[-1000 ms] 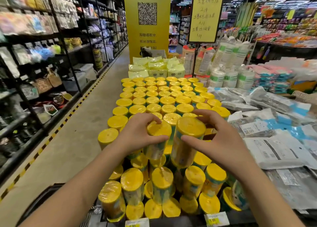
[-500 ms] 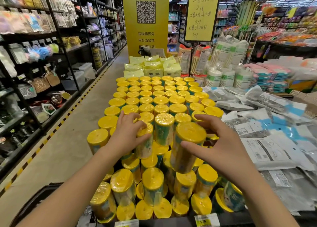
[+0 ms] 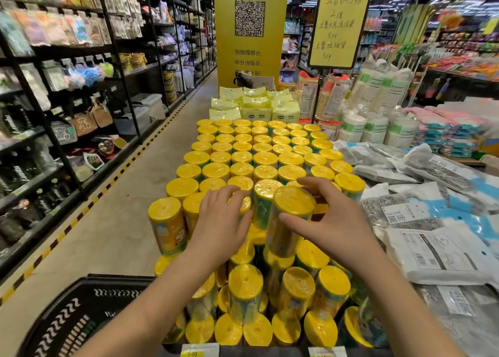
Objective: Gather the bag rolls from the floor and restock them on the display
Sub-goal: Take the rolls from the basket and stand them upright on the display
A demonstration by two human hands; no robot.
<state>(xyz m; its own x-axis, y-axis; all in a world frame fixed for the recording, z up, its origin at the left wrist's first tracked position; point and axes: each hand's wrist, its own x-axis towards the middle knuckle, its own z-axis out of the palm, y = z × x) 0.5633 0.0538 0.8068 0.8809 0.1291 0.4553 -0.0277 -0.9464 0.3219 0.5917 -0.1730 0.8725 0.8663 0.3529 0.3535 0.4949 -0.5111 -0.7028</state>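
Yellow-capped bag rolls [image 3: 266, 159] stand in tight rows on the display table, with more stacked in a lower tier [image 3: 245, 292] at the front. My left hand [image 3: 220, 224] covers one roll [image 3: 245, 204] in the near row, fingers over its top and thumb against its front. My right hand [image 3: 334, 221] grips a raised, slightly tilted roll [image 3: 290, 216] just right of it, thumb in front and fingers behind. The two hands are close together above the front rows.
A black plastic basket [image 3: 81, 319] sits low at my left. Flat packaged bags [image 3: 432, 248] cover the table to the right. Yellow packs [image 3: 256, 108] and a QR-code pillar [image 3: 249, 32] stand behind the rolls. Dark shelving [image 3: 54, 113] lines the aisle on the left.
My left hand has brought its roll down and leftward into the near row. The right hand keeps holding its roll up in about the same place. The view has dipped slightly.
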